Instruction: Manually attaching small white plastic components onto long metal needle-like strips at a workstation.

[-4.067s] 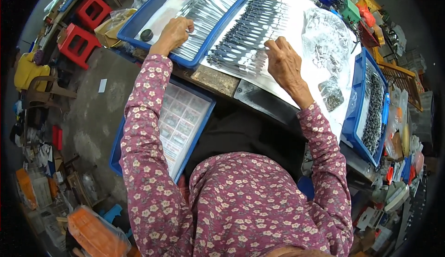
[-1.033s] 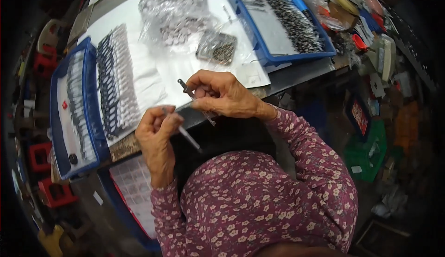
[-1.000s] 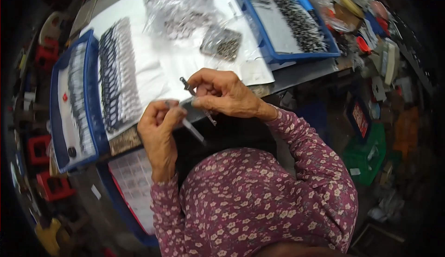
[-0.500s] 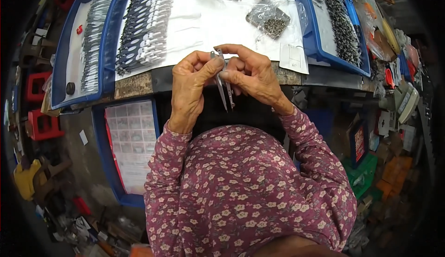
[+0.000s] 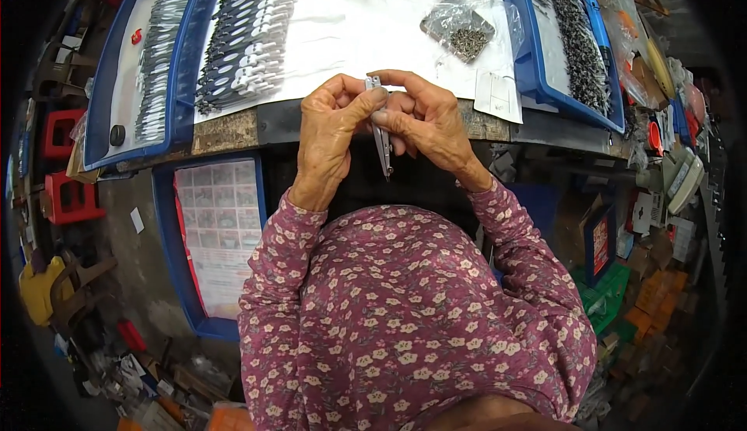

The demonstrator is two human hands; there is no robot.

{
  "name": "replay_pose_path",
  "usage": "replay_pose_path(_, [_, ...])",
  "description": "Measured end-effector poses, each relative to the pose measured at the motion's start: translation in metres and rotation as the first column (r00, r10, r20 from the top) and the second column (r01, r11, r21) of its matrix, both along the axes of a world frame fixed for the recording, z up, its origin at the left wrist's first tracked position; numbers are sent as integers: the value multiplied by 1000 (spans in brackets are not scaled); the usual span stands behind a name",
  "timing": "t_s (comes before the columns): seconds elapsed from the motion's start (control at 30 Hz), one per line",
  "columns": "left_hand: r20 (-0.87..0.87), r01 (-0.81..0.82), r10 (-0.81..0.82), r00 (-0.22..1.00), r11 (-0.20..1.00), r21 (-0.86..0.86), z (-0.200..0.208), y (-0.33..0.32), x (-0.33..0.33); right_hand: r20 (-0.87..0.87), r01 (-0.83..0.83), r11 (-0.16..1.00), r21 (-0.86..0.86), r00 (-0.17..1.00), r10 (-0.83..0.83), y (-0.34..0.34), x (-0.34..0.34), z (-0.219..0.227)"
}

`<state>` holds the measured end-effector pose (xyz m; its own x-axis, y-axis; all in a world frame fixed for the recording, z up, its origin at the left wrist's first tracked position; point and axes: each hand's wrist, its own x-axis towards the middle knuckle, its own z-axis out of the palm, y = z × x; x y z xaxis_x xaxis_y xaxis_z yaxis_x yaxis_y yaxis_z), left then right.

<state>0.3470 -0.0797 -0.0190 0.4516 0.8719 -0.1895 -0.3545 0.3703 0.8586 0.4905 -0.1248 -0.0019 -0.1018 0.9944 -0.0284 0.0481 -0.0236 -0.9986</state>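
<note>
Both grips held one slim metal tool (image 5: pixel 380 131) upright above the near edge of the surface (image 5: pixel 233 127): the left hand (image 5: pixel 333 131) pinched its upper part from the left, the right hand (image 5: pixel 426 124) from the right. Behind lay a white sheet (image 5: pixel 342 26), a small bag of screws (image 5: pixel 461 34) and a blue tray (image 5: pixel 537 65).
</note>
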Motion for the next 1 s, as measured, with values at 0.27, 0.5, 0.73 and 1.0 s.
replay_pose_path(0.27, [-21, -35, 36, 999, 999, 20, -4, 1, 3, -30, 37, 999, 15, 999, -36, 0, -2, -7])
replay_pose_path(0.5, [0, 29, -29, 1000, 1000, -7, -6, 1, -3, -24, 42, 999, 21, 999, -42, -2, -6, -12])
replay_pose_path(0.73, [1, 78, -78, 997, 996, -30, -11, 6, -4, -3, 47, 999, 1, 999, -47, -3, -4, -12])
replay_pose_path(1.0, [41, 136, -132, 990, 986, -102, -6, 8, -1, -107, -44, 999, 8, 993, 45, 8, 20, -18])
